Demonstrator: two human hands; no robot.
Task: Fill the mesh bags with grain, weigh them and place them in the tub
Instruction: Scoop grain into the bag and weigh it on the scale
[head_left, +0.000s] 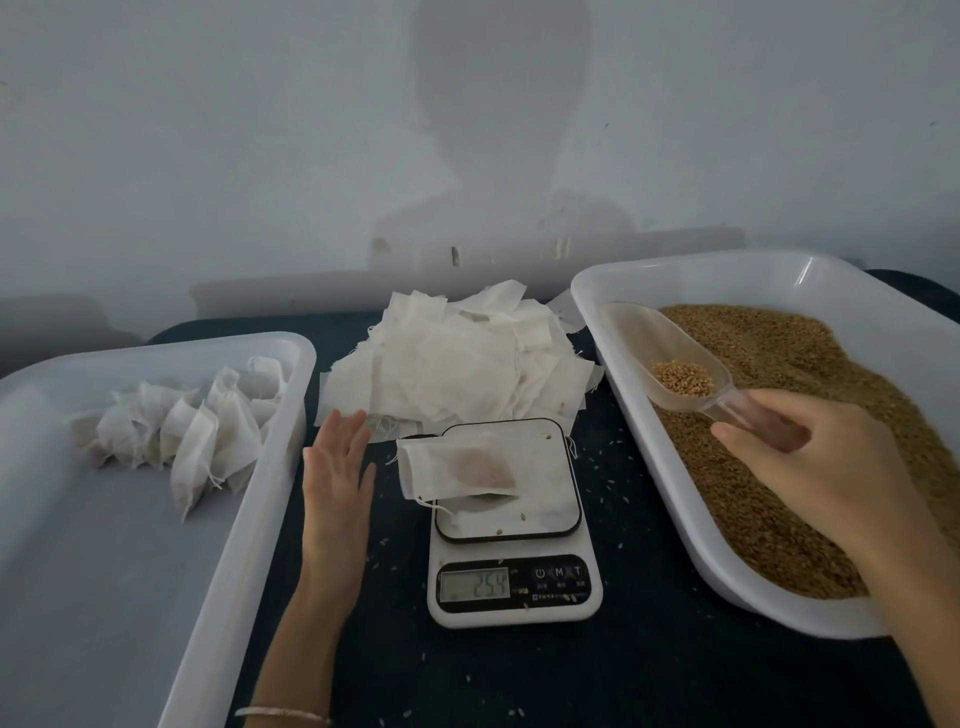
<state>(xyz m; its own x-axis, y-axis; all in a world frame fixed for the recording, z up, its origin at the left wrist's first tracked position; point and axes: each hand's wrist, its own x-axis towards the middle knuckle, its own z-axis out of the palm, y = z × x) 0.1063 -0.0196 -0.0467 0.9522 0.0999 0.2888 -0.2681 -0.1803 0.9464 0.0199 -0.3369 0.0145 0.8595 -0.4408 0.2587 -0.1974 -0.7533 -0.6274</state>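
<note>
While the bag (460, 465) lies on the scale (511, 525), display (475, 583) reading about 25.4, my left hand (335, 467) lies flat with fingers spread on the bench (623, 675) beside it, holding nothing. My right hand (810, 457) grips the scoop (675, 358) handle over the grain tray (857, 280); a little grain (683, 378) sits in the scoop. Step in hand: weighing. Judgement: next comes either a small top-up, needing the bag mouth held open, or moving the bag to the tub (156, 519) at left, where filled bags (192, 431) lie. Empty bags (457, 358) are piled behind the scale.
</note>
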